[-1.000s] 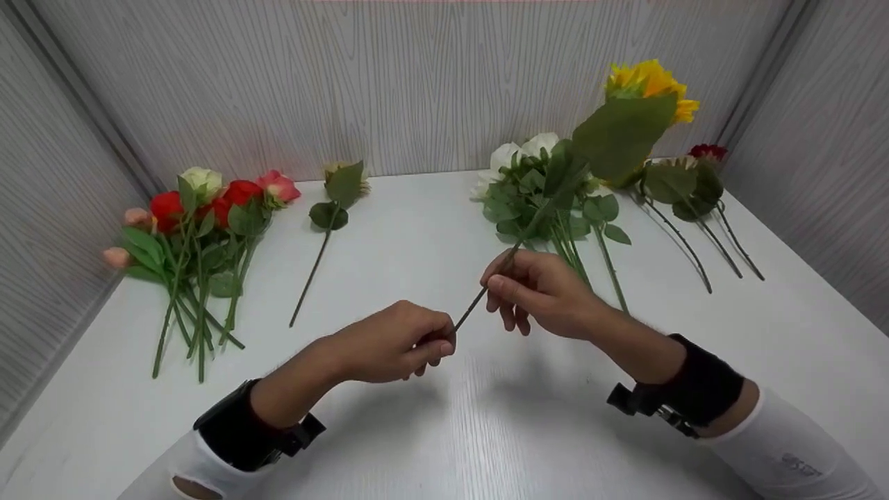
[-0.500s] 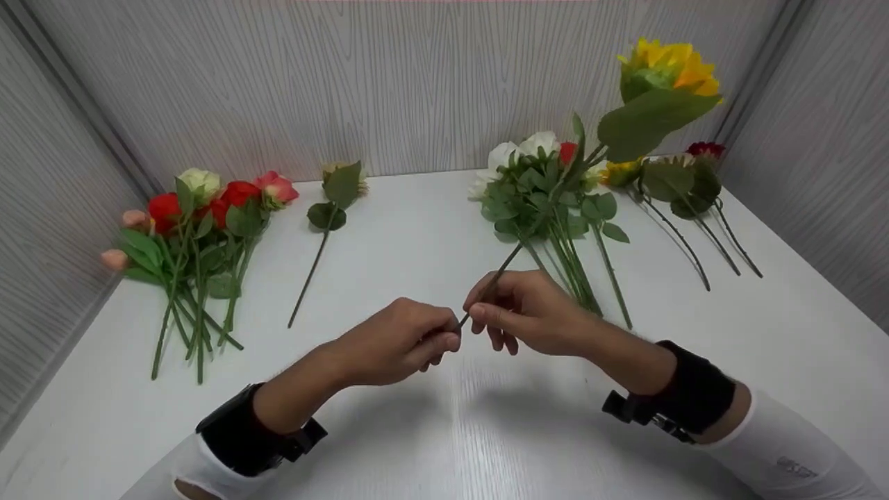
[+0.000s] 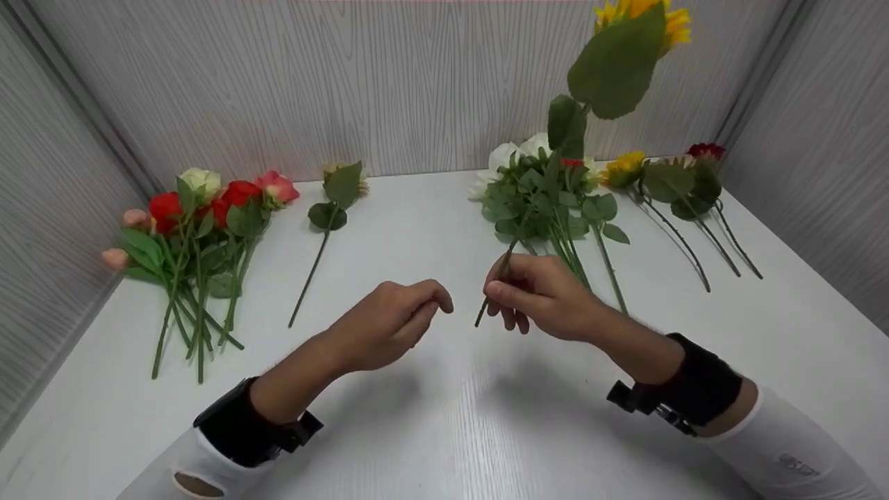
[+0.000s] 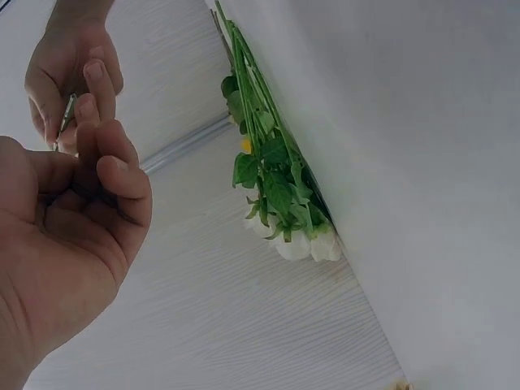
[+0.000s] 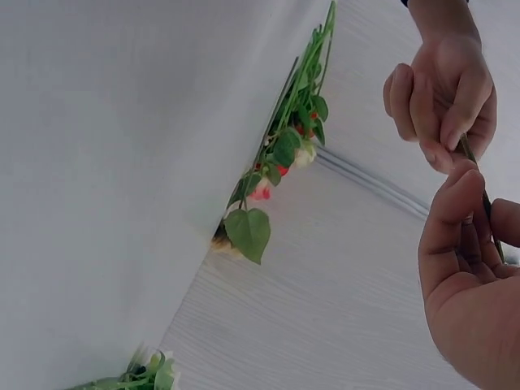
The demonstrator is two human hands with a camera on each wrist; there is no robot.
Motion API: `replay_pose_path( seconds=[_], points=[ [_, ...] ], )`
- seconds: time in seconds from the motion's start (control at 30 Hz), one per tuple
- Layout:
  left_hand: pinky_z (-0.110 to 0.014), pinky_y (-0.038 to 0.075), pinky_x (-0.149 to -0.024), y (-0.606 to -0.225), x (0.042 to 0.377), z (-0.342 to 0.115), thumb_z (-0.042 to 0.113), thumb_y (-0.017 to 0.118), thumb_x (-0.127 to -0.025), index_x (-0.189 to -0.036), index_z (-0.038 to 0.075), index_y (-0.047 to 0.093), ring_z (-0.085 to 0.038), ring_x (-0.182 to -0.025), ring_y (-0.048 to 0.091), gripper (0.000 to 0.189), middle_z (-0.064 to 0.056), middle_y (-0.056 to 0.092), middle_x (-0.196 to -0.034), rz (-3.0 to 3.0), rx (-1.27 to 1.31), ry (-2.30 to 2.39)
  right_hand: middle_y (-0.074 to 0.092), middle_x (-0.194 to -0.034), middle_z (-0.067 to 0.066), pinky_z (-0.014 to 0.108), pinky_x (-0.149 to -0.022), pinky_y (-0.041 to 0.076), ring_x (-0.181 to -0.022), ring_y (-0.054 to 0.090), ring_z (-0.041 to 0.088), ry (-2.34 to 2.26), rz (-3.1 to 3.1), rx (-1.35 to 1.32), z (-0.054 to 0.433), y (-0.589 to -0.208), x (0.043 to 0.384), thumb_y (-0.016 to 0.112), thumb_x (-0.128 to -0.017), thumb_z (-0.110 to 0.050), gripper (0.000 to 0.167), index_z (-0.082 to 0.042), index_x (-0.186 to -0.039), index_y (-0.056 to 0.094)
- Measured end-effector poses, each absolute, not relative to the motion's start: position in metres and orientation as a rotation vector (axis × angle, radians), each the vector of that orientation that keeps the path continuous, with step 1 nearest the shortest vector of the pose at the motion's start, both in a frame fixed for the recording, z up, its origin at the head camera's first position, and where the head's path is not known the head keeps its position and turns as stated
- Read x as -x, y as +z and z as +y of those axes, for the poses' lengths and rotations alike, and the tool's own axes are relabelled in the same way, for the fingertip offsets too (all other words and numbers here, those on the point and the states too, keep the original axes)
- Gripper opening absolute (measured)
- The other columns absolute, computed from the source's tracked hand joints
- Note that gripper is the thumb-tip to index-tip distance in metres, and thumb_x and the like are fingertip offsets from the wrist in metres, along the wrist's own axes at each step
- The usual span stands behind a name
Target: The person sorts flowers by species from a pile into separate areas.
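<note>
A sunflower (image 3: 618,66) with big green leaves rises above the table, its yellow head cut off by the top of the head view. My right hand (image 3: 538,295) pinches its thin stem between thumb and fingers near the lower end. The stem tip sticks out just below the fingers, pointing toward the left hand. My left hand (image 3: 385,326) hovers a little to the left of that tip, holding nothing, with loosely bent fingers. From the left wrist, the left palm (image 4: 65,244) shows bare. The stem (image 5: 487,199) runs through the right fingers in the right wrist view.
A pile of red, pink and cream flowers (image 3: 201,257) lies on the left of the white table (image 3: 444,430). One leafy stem (image 3: 312,278) lies beside it. White roses (image 3: 517,156) are bunched behind the right hand. Several more stems (image 3: 694,229), including a yellow flower (image 3: 623,170), lie farther right.
My left hand has let go of the stem's lower end and drawn slightly left. My right hand has moved up and right with the sunflower, which now stands more upright.
</note>
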State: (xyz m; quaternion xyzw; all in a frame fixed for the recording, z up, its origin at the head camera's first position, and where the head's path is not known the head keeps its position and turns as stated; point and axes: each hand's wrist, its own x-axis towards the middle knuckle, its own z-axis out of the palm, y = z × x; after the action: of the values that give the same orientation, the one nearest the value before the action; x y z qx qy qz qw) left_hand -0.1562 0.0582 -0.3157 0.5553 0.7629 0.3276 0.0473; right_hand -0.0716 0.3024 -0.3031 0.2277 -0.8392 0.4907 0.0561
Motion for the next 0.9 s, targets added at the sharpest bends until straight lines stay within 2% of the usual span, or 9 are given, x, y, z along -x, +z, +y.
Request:
replay_pose_path(
  seconds=[0.07, 0.17, 0.37, 0.53, 0.63, 0.77, 0.9],
  points=[
    [-0.022, 0.030, -0.052, -0.317, 0.159, 0.058, 0.006, 0.038, -0.102, -0.106, 0.008, 0.066, -0.004, -0.050, 0.026, 0.028, 0.009, 0.036, -0.054, 2.386, -1.670, 1.005, 0.067, -0.079, 0.015, 0.027, -0.048, 0.051, -0.057, 0.060, 0.020, 1.462, -2.559, -0.636, 0.308, -0.304, 0.076, 0.056, -0.101, -0.009, 0.015, 0.004, -0.094, 0.061],
    [-0.021, 0.026, -0.049, -0.320, 0.165, 0.057, 0.006, 0.041, -0.102, -0.104, 0.008, 0.067, -0.003, -0.049, 0.021, 0.026, 0.010, 0.032, -0.053, 2.447, -1.657, 1.021, 0.067, -0.079, 0.015, 0.028, -0.049, 0.052, -0.058, 0.060, 0.019, 1.428, -2.590, -0.539, 0.315, -0.304, 0.081, 0.058, -0.101, -0.010, 0.016, 0.003, -0.094, 0.062],
    [-0.020, 0.019, -0.046, -0.321, 0.176, 0.053, 0.002, 0.038, -0.097, -0.108, 0.008, 0.065, -0.003, -0.048, 0.016, 0.030, 0.009, 0.026, -0.052, 2.525, -1.595, 1.049, 0.067, -0.078, 0.015, 0.027, -0.049, 0.053, -0.058, 0.061, 0.017, 1.386, -2.614, -0.375, 0.334, -0.304, 0.092, 0.058, -0.101, -0.010, 0.016, 0.004, -0.094, 0.064],
    [-0.021, 0.020, -0.043, -0.321, 0.188, 0.048, 0.002, 0.037, -0.095, -0.110, 0.008, 0.065, -0.004, -0.046, 0.018, 0.032, 0.009, 0.028, -0.050, 2.604, -1.481, 1.045, 0.067, -0.078, 0.018, 0.029, -0.049, 0.053, -0.057, 0.060, 0.017, 1.383, -2.634, -0.232, 0.357, -0.302, 0.102, 0.057, -0.101, -0.011, 0.019, 0.005, -0.093, 0.063],
    [-0.022, 0.022, -0.043, -0.320, 0.196, 0.045, 0.002, 0.037, -0.094, -0.109, 0.007, 0.065, -0.005, -0.045, 0.022, 0.033, 0.007, 0.032, -0.049, 2.647, -1.416, 1.054, 0.067, -0.079, 0.016, 0.030, -0.051, 0.054, -0.057, 0.060, 0.016, 1.363, -2.662, -0.136, 0.375, -0.302, 0.108, 0.057, -0.102, -0.014, 0.021, 0.004, -0.095, 0.062],
    [-0.025, 0.031, -0.044, -0.320, 0.206, 0.039, 0.002, 0.034, -0.093, -0.112, 0.007, 0.064, -0.010, -0.044, 0.039, 0.035, 0.004, 0.048, -0.050, 2.655, -1.280, 1.060, 0.067, -0.080, 0.013, 0.031, -0.053, 0.055, -0.057, 0.061, 0.015, 1.338, -2.709, 0.009, 0.400, -0.304, 0.115, 0.056, -0.102, -0.018, 0.025, 0.005, -0.096, 0.061],
    [-0.030, 0.041, -0.051, -0.320, 0.216, 0.034, 0.004, 0.031, -0.094, -0.114, 0.006, 0.062, -0.016, -0.050, 0.053, 0.037, -0.001, 0.060, -0.057, 2.640, -1.157, 1.063, 0.066, -0.078, 0.010, 0.032, -0.053, 0.055, -0.057, 0.062, 0.016, 1.324, -2.754, 0.166, 0.426, -0.306, 0.119, 0.054, -0.103, -0.019, 0.027, 0.005, -0.094, 0.059]
  ],
)
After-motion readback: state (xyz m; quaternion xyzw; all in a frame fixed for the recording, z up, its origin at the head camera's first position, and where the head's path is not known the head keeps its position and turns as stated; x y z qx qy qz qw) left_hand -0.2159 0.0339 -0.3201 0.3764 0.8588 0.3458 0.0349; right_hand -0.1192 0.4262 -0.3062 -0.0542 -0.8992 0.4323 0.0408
